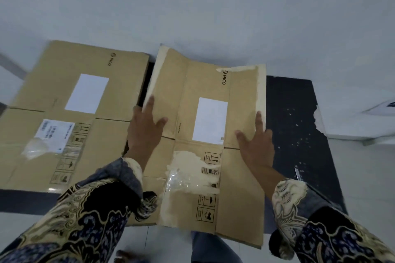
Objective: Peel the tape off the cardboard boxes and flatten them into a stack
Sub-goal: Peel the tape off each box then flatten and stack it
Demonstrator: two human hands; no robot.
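Observation:
A flattened brown cardboard box (pixel 205 83) with a white label, torn pale patches and a crumpled bit of clear tape (pixel 178 178) is held in front of me. My left hand (pixel 145 128) grips its left edge, thumb on top. My right hand (pixel 255 147) grips its right edge, thumb and forefinger spread over the face. A second flattened box (pixel 70 162) with white labels and a clear tape scrap lies on the floor to the left.
A black mat (pixel 299 134) with white specks lies under and to the right of the boxes, its right edge torn. A thin metal tool (pixel 298 174) rests on the mat near my right wrist. Pale floor tiles surround it. My knee shows below.

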